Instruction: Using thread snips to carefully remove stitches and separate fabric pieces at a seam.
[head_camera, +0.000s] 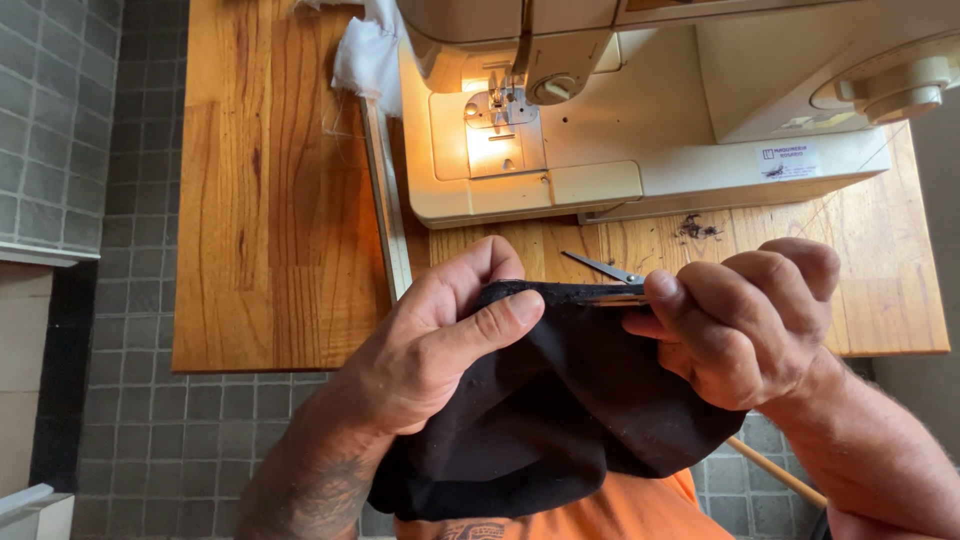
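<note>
Fabric (560, 410), black, sits folded between our hands before the table's near edge (280, 355). Our left hand (430, 350) pinches its top edge; our right hand (745, 325) grips small scissors (605, 268) there. Nothing lies under the sewing machine (640, 110) needle; stitching looks undone.

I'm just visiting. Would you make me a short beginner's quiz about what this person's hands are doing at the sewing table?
1. True or false: the left hand pinches the black fabric.
2. What does the right hand hold against the fabric's top edge? A) small scissors B) a pencil C) a tape measure
3. Fill in: the lit needle area belongs to the cream ____ machine.

Key:
1. True.
2. A, the small scissors, blades pointing left.
3. Sewing; the sewing machine stands on the wooden table.
</note>
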